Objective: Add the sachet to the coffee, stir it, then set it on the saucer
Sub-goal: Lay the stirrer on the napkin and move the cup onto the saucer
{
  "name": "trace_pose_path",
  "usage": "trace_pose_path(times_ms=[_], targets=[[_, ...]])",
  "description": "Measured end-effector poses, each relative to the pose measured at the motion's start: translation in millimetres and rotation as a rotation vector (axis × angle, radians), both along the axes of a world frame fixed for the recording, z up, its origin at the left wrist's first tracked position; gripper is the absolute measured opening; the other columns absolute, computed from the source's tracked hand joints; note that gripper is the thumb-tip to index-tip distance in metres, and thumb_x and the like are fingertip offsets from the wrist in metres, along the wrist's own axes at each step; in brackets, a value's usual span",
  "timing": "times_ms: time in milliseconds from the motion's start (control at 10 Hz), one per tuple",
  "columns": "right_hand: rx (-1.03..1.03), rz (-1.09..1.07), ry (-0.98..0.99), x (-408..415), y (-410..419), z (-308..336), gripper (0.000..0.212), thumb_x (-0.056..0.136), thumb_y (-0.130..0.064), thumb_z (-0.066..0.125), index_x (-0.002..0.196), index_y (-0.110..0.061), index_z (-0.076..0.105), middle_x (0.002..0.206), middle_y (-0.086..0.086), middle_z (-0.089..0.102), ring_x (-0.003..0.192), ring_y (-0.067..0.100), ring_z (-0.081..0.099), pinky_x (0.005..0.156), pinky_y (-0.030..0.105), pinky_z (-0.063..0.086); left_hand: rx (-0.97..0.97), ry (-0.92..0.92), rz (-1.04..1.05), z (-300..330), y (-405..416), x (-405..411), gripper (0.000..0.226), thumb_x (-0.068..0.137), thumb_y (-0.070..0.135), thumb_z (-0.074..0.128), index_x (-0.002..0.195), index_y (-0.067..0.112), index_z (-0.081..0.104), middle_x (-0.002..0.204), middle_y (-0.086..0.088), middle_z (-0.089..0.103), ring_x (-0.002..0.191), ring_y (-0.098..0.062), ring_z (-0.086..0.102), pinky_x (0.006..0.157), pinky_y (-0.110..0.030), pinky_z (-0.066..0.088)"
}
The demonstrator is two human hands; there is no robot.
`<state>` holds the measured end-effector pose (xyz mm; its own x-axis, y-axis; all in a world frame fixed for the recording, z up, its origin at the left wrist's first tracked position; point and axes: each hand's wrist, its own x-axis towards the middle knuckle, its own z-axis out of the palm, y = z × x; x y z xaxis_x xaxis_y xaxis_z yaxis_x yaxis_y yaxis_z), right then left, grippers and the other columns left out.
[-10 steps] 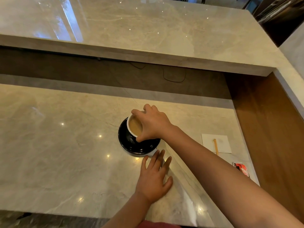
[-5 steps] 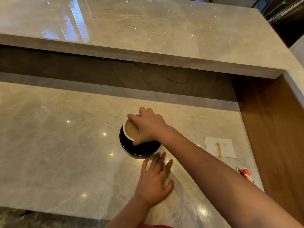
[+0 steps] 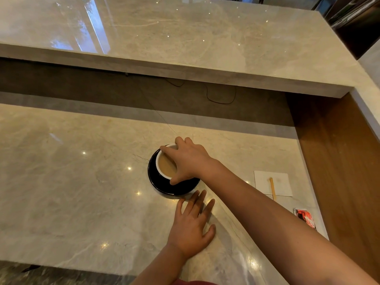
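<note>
Head view. Cup (image 3: 164,168) of coffee seated on black saucer (image 3: 156,182), right hand (image 3: 190,161) clamped over rim from 3 o'clock. Left hand (image 3: 192,227) flat, splayed on tabletop (image 3: 72,192) at 6 o'clock, holding nothing. Risk: full cup, jerky release slops coffee. Spent sachet (image 3: 305,218), stirrer (image 3: 272,188) well apart at 4 o'clock. Open room toward 9 o'clock; wooden wall (image 3: 339,161) bounds 3 o'clock.

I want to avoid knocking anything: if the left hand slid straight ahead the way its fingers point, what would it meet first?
Most likely the black saucer: the left hand lies flat, fingers aimed at its near rim.
</note>
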<state>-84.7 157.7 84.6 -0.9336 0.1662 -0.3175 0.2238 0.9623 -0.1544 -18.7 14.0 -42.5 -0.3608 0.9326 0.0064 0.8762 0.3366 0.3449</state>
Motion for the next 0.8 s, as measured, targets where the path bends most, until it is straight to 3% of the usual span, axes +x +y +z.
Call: trace_pose_path(times_ms=[200, 500, 600, 800], targets=[[-0.033, -0.019, 0.022, 4.5, 0.0, -2.6, 0.097, 0.063, -0.052, 0.073, 0.141, -0.031, 0.019, 0.14, 0.011, 0.032, 0.122, 0.031, 0.032, 0.085, 0.042, 0.043, -0.006, 0.023, -0.008, -3.3, -0.7, 0.4, 0.058, 0.087, 0.053, 0.041, 0.139, 0.028, 0.037, 0.144, -0.006, 0.04, 0.137, -0.02, 0.02, 0.103, -0.049, 0.013], [-0.093, -0.086, 0.046, 16.9, -1.6, 9.6, 0.098, 0.066, -0.054, 0.072, 0.143, -0.029, 0.017, 0.147, 0.012, 0.028, 0.13, 0.032, 0.027, 0.097, 0.048, 0.037, 0.011, 0.044, -0.002, -5.4, -0.7, -0.4, 0.054, 0.09, 0.053, 0.033, 0.137, 0.027, 0.04, 0.145, -0.005, 0.039, 0.136, -0.021, 0.024, 0.102, -0.049, 0.014], [-0.095, -0.18, 0.059, 34.0, 5.4, 20.6, 0.088, 0.074, -0.056, 0.065, 0.143, -0.027, 0.019, 0.15, 0.012, 0.025, 0.134, 0.032, 0.024, 0.101, 0.048, 0.033, 0.013, 0.06, -0.006, -2.6, 0.0, 1.1, 0.057, 0.086, 0.053, 0.039, 0.137, 0.027, 0.041, 0.146, -0.006, 0.037, 0.136, -0.022, 0.025, 0.102, -0.049, 0.015], [0.031, -0.366, 0.096, 69.1, 17.7, 19.8, 0.055, 0.088, -0.044, 0.05, 0.135, -0.019, 0.037, 0.141, 0.015, 0.037, 0.126, 0.033, 0.035, 0.096, 0.045, 0.037, 0.031, 0.021, -0.019, -7.5, -0.7, 1.1, 0.063, 0.079, 0.053, 0.048, 0.136, 0.028, 0.042, 0.144, -0.004, 0.041, 0.133, -0.019, 0.026, 0.106, -0.042, 0.006]])
